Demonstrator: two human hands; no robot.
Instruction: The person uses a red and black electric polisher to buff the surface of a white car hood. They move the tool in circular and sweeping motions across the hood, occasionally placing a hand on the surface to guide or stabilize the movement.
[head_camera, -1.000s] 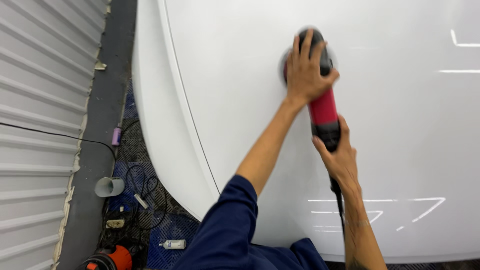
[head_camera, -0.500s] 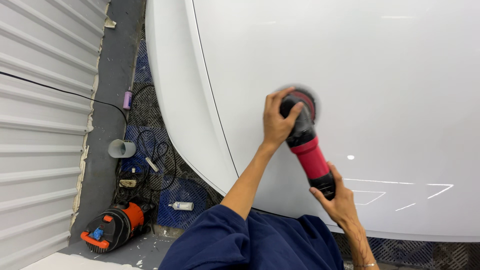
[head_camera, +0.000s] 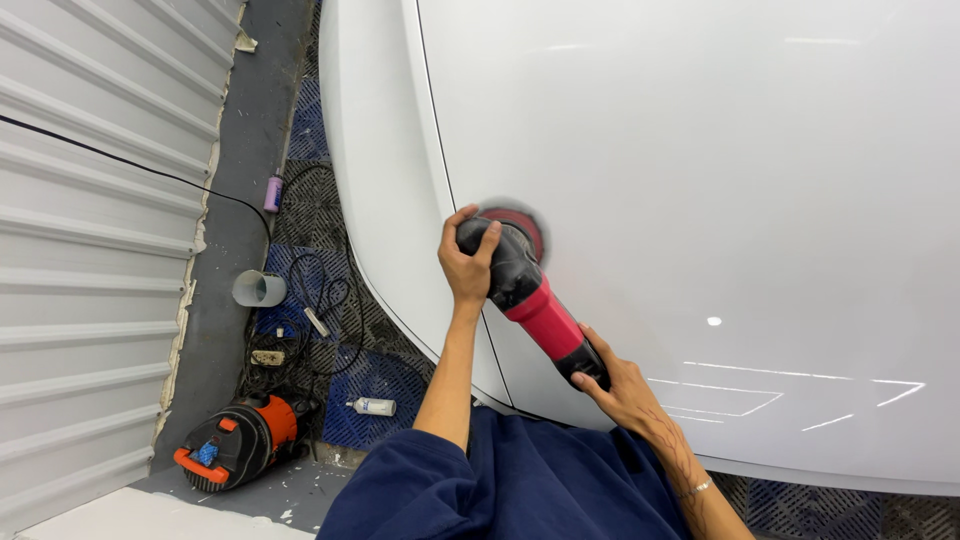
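Observation:
A red and black power polisher (head_camera: 530, 290) rests pad-down on a glossy white car body panel (head_camera: 720, 180), close to the seam between two panels. My left hand (head_camera: 465, 265) grips the black head of the polisher from above. Lower down, my right hand (head_camera: 615, 385) holds the rear end of its red handle. The round pad at the front is blurred. My dark blue sleeve fills the bottom middle of the view.
On the floor at the left lie an orange and black machine (head_camera: 240, 440), a tangle of black cable (head_camera: 320, 300), a white cup (head_camera: 258, 289), a small white bottle (head_camera: 373, 406) and a purple bottle (head_camera: 272, 193). A white corrugated wall (head_camera: 80, 250) runs along the left edge.
The polisher and both hands have moved from the middle of the panel down and left toward the panel seam. The view has shifted, showing more of the floor.

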